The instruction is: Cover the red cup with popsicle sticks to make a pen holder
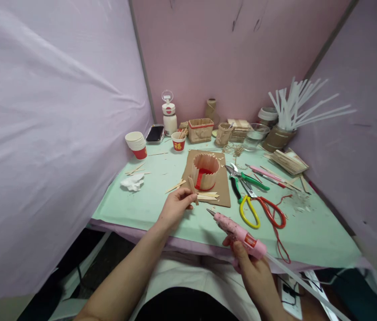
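Note:
Between the thumb and fingers of my left hand (180, 205) is a flat wooden craft stick (192, 187), held tilted near the front of a brown cardboard sheet (224, 178). My right hand (253, 272) grips a pink hot glue gun (240, 232), its metal nozzle pointing left toward the stick but apart from it. A long white glue stick (295, 276) trails from the gun's back end. On the cardboard stands a round wall of upright wooden sticks (211, 169) with red at its base. Loose cut sticks (208, 196) lie in front of it.
Right of the cardboard lie green-handled pliers (255, 181) and scissors with yellow and red handles (250, 211). Paper cups (136, 145), a white bottle (170, 118), a small basket (200, 130) and a glass bowl (255, 137) line the back. Crumpled tissue (133, 182) lies left.

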Available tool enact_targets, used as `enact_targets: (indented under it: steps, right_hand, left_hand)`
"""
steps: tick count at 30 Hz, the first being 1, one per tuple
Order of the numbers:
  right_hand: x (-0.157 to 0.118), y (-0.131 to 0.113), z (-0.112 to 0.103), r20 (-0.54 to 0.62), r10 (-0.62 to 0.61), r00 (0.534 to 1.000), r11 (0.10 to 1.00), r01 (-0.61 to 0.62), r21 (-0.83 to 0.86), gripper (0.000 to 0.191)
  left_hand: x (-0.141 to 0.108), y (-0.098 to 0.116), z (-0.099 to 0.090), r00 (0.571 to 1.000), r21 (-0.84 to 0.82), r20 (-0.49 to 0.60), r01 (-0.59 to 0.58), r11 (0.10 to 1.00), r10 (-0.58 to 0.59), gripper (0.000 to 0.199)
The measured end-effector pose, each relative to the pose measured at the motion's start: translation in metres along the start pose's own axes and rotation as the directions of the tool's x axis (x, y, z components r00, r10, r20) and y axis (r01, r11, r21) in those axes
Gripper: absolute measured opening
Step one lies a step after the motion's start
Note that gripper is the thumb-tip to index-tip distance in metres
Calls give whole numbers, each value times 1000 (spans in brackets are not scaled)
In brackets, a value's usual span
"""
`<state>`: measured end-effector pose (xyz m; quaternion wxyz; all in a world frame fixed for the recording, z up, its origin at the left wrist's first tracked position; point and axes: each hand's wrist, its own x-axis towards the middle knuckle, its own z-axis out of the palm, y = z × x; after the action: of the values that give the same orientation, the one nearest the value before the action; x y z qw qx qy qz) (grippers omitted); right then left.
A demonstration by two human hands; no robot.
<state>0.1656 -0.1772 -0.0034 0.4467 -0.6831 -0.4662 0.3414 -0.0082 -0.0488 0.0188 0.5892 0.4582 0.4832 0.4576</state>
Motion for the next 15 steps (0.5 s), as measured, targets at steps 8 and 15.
enact_targets:
  steps: [8, 15]
  right_hand:
    - [0, 0, 0, 17, 28, 999, 999, -28, 21, 49]
    - [0, 2, -1, 10, 20, 1000, 999, -20, 26, 48]
  left_hand:
    - [-1, 1, 1, 1000, 2, 12, 8, 1000, -8, 28]
    - [4, -3, 3, 996, 4, 59, -71, 997, 71, 22]
